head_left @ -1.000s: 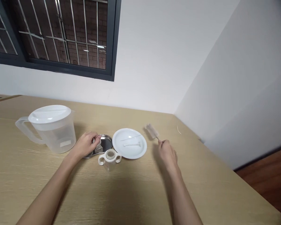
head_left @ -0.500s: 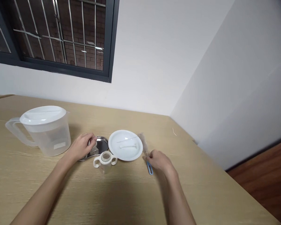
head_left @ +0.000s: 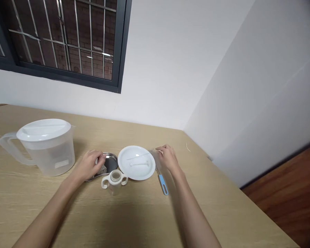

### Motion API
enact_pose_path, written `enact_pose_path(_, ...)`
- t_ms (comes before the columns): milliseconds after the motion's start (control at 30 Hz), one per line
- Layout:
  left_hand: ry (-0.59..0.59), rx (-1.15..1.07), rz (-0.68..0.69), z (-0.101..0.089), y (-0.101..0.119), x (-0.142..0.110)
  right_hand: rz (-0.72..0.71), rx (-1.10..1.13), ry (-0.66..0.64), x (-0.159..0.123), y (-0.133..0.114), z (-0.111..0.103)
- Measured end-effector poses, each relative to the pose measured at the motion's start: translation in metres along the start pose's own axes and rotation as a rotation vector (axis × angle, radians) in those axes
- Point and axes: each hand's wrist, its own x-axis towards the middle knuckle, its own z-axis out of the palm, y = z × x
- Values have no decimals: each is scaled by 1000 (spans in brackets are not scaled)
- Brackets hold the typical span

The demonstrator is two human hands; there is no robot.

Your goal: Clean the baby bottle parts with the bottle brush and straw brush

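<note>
My left hand (head_left: 90, 164) is over the kidney-shaped metal tray (head_left: 111, 163), fingers curled together; what they hold, if anything, is hidden. Under its fingertips a small clear plastic piece (head_left: 102, 169) lies in the tray. My right hand (head_left: 167, 157) is above the bristle end of a brush with a blue handle (head_left: 163, 185), thumb and fingers slightly apart. Between the hands sits a white plate (head_left: 136, 174) bearing a small white stick (head_left: 140, 164) and a thin wire-like rod (head_left: 138, 156). A small clear baby bottle with two cream handles (head_left: 115, 179) stands upright before tray and plate.
A translucent lidded pitcher (head_left: 51, 155) stands at the left on the wooden table (head_left: 139, 220). A thin pale strand (head_left: 187, 147) lies at the right near the table's edge. White walls and a barred window (head_left: 67, 41) are behind.
My right hand has left the brush's blue handle and moved away from me to the bristle end. My left hand stays at the tray. The view has shifted slightly.
</note>
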Motion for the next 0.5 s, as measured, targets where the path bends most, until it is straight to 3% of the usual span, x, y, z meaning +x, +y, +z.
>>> enact_pose_path(267, -8, 22, 0, -2, 2, -1, -38, 54, -82, 9, 1, 12)
enact_pose_path(500, -6, 42, -2, -1, 0, -1, -34, 210, -144, 1, 1, 6)
